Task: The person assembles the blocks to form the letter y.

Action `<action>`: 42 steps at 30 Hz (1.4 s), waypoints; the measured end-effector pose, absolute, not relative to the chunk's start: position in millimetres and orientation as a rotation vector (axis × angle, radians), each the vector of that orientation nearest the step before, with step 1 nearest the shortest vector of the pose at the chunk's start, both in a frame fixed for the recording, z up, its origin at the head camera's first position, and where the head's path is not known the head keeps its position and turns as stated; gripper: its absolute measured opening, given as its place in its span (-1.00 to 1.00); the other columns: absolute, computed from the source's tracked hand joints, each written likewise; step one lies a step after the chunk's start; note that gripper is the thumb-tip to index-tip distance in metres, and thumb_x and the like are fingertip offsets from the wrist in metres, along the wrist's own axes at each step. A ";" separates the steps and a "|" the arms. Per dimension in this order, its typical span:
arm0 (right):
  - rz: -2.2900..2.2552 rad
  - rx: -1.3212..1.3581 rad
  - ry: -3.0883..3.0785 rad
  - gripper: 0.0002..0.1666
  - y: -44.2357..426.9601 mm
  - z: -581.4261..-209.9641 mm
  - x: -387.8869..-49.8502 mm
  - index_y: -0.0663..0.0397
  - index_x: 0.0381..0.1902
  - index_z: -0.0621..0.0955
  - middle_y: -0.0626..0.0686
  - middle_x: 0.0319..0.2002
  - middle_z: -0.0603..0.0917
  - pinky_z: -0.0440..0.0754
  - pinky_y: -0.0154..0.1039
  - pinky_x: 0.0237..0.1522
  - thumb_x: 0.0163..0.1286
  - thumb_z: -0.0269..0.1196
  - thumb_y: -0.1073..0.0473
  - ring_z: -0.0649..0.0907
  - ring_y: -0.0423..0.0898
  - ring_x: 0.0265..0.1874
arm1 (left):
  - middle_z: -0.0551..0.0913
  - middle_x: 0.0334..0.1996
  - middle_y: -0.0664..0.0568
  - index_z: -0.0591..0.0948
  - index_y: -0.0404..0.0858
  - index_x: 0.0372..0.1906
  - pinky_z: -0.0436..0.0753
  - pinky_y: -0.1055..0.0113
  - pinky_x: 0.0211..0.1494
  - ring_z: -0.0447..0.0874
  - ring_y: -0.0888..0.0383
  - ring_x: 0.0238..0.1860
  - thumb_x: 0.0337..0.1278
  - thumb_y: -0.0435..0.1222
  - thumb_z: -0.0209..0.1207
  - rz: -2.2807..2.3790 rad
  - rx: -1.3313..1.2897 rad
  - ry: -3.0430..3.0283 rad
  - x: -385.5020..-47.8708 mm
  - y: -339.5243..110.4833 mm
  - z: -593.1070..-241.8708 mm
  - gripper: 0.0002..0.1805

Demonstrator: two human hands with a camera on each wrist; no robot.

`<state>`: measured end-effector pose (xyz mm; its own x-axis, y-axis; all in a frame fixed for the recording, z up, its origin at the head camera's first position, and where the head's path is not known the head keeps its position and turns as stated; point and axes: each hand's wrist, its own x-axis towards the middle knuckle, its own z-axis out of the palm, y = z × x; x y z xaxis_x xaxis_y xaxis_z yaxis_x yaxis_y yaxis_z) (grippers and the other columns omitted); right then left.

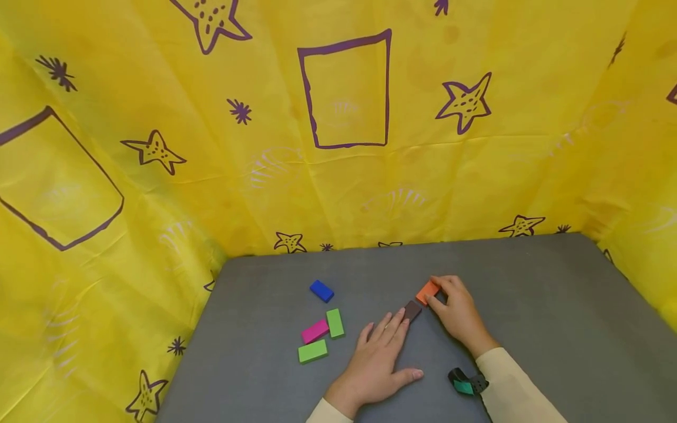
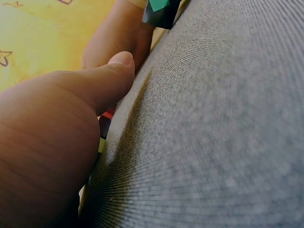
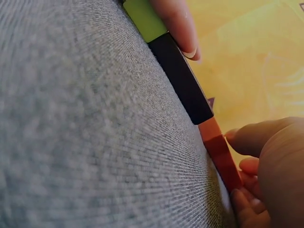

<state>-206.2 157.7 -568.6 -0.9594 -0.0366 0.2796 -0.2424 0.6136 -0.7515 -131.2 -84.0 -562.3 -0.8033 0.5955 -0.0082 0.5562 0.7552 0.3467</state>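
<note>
An orange block [image 1: 427, 292] lies at the far end of a short diagonal row, pinched between the thumb and fingers of my right hand [image 1: 459, 311]. Its near end meets a dark block [image 1: 412, 311], and the right wrist view shows the two end to end. My left hand [image 1: 376, 363] lies flat with straight fingers, fingertips on the near part of the row. A green block [image 3: 145, 20] adjoins the dark block [image 3: 180, 78] under the left fingers in the right wrist view; from the head view those fingers mostly hide it.
Left of the hands lie a blue block [image 1: 321, 291], a pink block [image 1: 315, 332] and two green blocks [image 1: 335, 323], [image 1: 313, 351] on the grey table [image 1: 254, 376]. A black and teal band [image 1: 468, 383] is at the right wrist. Yellow patterned cloth [image 1: 344, 194] hangs behind the table.
</note>
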 end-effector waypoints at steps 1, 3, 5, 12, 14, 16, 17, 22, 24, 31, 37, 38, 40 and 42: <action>1.265 0.229 -2.598 -0.44 156.9 -568.3 -205.5 0.45 0.37 0.60 0.34 0.17 0.58 0.50 0.33 0.28 0.52 0.44 0.29 0.59 0.33 0.20 | -0.15 0.78 0.18 0.09 -0.09 0.79 0.14 -0.27 0.59 -0.14 0.08 0.73 0.53 0.43 -0.07 0.507 0.931 2.828 -131.3 -84.2 -562.5 0.03; 1.268 0.235 -2.591 -0.44 155.0 -568.0 -203.9 0.46 0.36 0.60 0.35 0.17 0.58 0.51 0.34 0.28 0.51 0.45 0.30 0.59 0.33 0.19 | -0.16 0.78 0.18 0.08 -0.08 0.80 0.14 -0.28 0.59 -0.14 0.08 0.74 0.52 0.44 -0.07 0.510 0.930 2.821 -131.5 -84.4 -562.7 0.03; 1.267 0.249 -2.588 -0.43 152.8 -567.6 -201.9 0.47 0.35 0.61 0.36 0.17 0.59 0.52 0.34 0.27 0.49 0.47 0.30 0.60 0.34 0.18 | -0.16 0.78 0.19 0.08 -0.08 0.80 0.14 -0.29 0.59 -0.15 0.09 0.74 0.52 0.44 -0.07 0.514 0.930 2.814 -131.8 -84.6 -562.8 0.03; 1.262 0.251 -2.587 -0.42 148.6 -569.0 -200.0 0.47 0.34 0.62 0.35 0.17 0.59 0.54 0.32 0.27 0.46 0.49 0.32 0.61 0.32 0.17 | -0.20 0.78 0.21 0.07 -0.07 0.80 0.14 -0.30 0.59 -0.17 0.09 0.74 0.52 0.45 -0.08 0.521 0.933 2.798 -133.0 -84.2 -562.8 0.04; 1.266 0.244 -2.583 -0.42 148.5 -569.5 -199.7 0.47 0.34 0.62 0.34 0.17 0.59 0.54 0.32 0.27 0.45 0.49 0.33 0.61 0.32 0.17 | -0.19 0.78 0.21 0.07 -0.07 0.80 0.14 -0.30 0.59 -0.17 0.10 0.74 0.52 0.44 -0.08 0.523 0.927 2.795 -133.0 -83.9 -562.7 0.03; 1.267 0.240 -2.583 -0.42 148.8 -569.9 -199.4 0.46 0.35 0.62 0.34 0.17 0.59 0.54 0.33 0.27 0.45 0.49 0.33 0.61 0.32 0.17 | -0.18 0.78 0.20 0.07 -0.07 0.80 0.14 -0.30 0.59 -0.17 0.10 0.74 0.52 0.44 -0.08 0.521 0.920 2.794 -132.8 -83.5 -562.5 0.03; 1.268 0.239 -2.583 -0.42 149.0 -570.0 -199.2 0.46 0.35 0.62 0.34 0.17 0.59 0.54 0.33 0.27 0.45 0.49 0.33 0.61 0.32 0.17 | -0.17 0.78 0.20 0.07 -0.07 0.80 0.14 -0.30 0.59 -0.17 0.10 0.74 0.52 0.44 -0.07 0.520 0.916 2.794 -132.7 -83.2 -562.4 0.03; 1.277 0.240 -2.582 -0.42 150.2 -570.2 -198.9 0.45 0.35 0.62 0.34 0.17 0.59 0.54 0.33 0.27 0.47 0.49 0.31 0.61 0.32 0.18 | -0.16 0.78 0.19 0.07 -0.07 0.80 0.14 -0.29 0.59 -0.16 0.09 0.74 0.52 0.43 -0.06 0.508 0.897 2.806 -132.5 -82.1 -562.8 0.03; 1.283 0.242 -2.579 -0.42 150.7 -570.2 -199.0 0.45 0.35 0.62 0.34 0.17 0.59 0.54 0.33 0.27 0.47 0.49 0.31 0.61 0.32 0.18 | -0.15 0.78 0.19 0.07 -0.07 0.80 0.14 -0.29 0.59 -0.16 0.08 0.74 0.52 0.43 -0.06 0.515 0.895 2.807 -132.5 -82.1 -562.9 0.03; 1.283 0.234 -2.595 -0.42 151.5 -570.2 -198.8 0.43 0.37 0.61 0.32 0.19 0.59 0.53 0.33 0.28 0.49 0.48 0.29 0.60 0.31 0.19 | -0.16 0.78 0.18 0.07 -0.08 0.80 0.14 -0.31 0.59 -0.16 0.08 0.74 0.51 0.44 -0.04 0.551 0.904 2.794 -132.8 -83.5 -561.9 0.04; 1.285 0.234 -2.593 -0.41 151.5 -571.0 -199.3 0.43 0.37 0.61 0.32 0.19 0.59 0.54 0.32 0.28 0.49 0.48 0.29 0.61 0.31 0.19 | -0.17 0.78 0.19 0.06 -0.07 0.80 0.14 -0.31 0.59 -0.17 0.08 0.74 0.51 0.44 -0.05 0.537 0.915 2.796 -133.2 -83.5 -563.0 0.04; 1.285 0.234 -2.591 -0.41 151.5 -571.1 -199.4 0.43 0.37 0.61 0.32 0.19 0.59 0.54 0.32 0.28 0.49 0.48 0.29 0.61 0.31 0.19 | -0.17 0.78 0.19 0.05 -0.07 0.80 0.14 -0.31 0.58 -0.17 0.08 0.74 0.52 0.44 -0.06 0.534 0.916 2.799 -133.2 -83.3 -563.2 0.04; 1.286 0.235 -2.588 -0.41 151.4 -571.1 -199.4 0.44 0.37 0.61 0.32 0.18 0.59 0.54 0.32 0.28 0.49 0.48 0.29 0.61 0.30 0.18 | -0.17 0.78 0.19 0.06 -0.07 0.80 0.15 -0.31 0.58 -0.16 0.08 0.74 0.52 0.43 -0.06 0.526 0.916 2.806 -133.4 -82.4 -563.3 0.03; 1.284 0.235 -2.587 -0.42 151.6 -571.3 -199.4 0.44 0.37 0.61 0.31 0.18 0.59 0.54 0.31 0.28 0.49 0.48 0.30 0.61 0.30 0.18 | -0.16 0.78 0.18 0.06 -0.07 0.80 0.15 -0.31 0.58 -0.16 0.08 0.74 0.53 0.43 -0.05 0.519 0.914 2.813 -133.4 -81.6 -563.4 0.03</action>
<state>-199.4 151.6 -571.3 -0.9574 -0.0355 0.2864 -0.2496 0.5999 -0.7602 -133.4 -81.6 -563.4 -0.8058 0.5916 -0.0247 0.5438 0.7559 0.3644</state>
